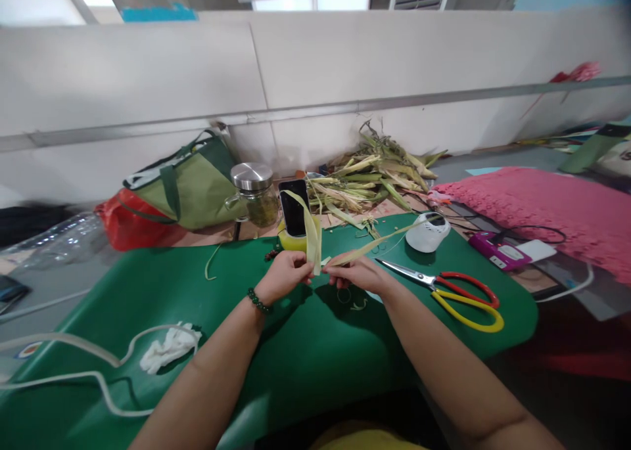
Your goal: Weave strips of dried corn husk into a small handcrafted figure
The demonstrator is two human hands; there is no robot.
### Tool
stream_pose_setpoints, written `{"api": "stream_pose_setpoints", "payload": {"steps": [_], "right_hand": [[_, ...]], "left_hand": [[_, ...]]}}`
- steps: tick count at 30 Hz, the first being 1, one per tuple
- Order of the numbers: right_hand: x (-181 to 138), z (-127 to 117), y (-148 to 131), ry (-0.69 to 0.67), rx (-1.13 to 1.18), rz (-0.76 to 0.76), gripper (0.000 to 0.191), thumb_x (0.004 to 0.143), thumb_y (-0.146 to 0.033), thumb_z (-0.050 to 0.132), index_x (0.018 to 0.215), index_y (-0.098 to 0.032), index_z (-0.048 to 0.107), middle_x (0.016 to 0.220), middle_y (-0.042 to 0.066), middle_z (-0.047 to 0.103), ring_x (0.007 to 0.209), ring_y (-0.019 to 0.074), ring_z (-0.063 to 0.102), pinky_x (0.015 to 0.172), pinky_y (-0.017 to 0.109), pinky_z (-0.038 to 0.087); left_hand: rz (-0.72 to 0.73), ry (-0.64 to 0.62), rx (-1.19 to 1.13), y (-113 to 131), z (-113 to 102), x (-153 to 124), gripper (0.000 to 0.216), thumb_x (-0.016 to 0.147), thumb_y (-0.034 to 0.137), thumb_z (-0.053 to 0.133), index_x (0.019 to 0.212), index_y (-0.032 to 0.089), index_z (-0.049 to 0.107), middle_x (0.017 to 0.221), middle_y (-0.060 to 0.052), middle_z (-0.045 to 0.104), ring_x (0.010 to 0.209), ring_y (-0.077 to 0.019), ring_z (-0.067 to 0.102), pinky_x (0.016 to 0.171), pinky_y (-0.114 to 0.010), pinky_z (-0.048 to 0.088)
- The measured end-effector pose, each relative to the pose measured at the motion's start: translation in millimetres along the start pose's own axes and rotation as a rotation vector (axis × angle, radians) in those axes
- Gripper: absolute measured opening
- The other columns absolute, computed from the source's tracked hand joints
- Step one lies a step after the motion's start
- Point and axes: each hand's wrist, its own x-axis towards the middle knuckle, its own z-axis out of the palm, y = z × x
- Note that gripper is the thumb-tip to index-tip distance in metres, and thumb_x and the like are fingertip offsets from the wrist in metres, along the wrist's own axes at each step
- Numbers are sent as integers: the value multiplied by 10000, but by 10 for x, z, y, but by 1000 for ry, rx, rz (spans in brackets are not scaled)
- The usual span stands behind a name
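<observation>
Above the green desk [340,364], the left hand [284,276] pinches a broad pale strip [314,243] upright between closed fingers; the right hand [362,274] likewise pinches a narrower strip [377,242]. The step appears to be fine work at their near ends; the next move likely calls for a steady left grip. Beyond: phone [294,208], heaped husks [379,167].

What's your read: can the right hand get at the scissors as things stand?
Probably yes: the scissors lie uncovered on the green surface beside the right forearm, though the right hand holds a pale strip it might need to release first.
</observation>
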Motion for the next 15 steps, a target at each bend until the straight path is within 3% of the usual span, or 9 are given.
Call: {"api": "stream_pose_setpoints", "payload": {"steps": [3,7,11,15], "right_hand": [[-19,-15,-16,-22,90,12,315,678,-286,699,928,-149,564,576,-21,649,452,74,549,440,164,411],[4,31,-7,-67,112,39,360,640,-273,717,920,-156,525,559,-23,652,421,81,551,414,165,411],[30,58,-8,-86,50,34,210,654,-247,695,801,-131,598,544,-20,633,427,78,550,415,168,417],[12,36,-22,13,35,69,113,652,-159,679,751,-133,630,613,-16,660,460,66,553,421,158,406]], "left_hand": [[26,52,23,8,-10,-13,164,707,212,558,559,141,559,550,6,609,501,-124,603,513,-223,486],[83,61,39,-4,60,-19,169,708,214,559,554,144,552,542,11,593,502,-121,591,508,-221,484],[73,-28,15,-3,131,-24,169,709,208,587,557,141,556,529,12,591,489,-108,574,496,-209,474],[-53,-132,-89,23,101,-43,133,730,224,622,646,127,588,600,-11,637,512,-102,603,536,-216,499]]}}
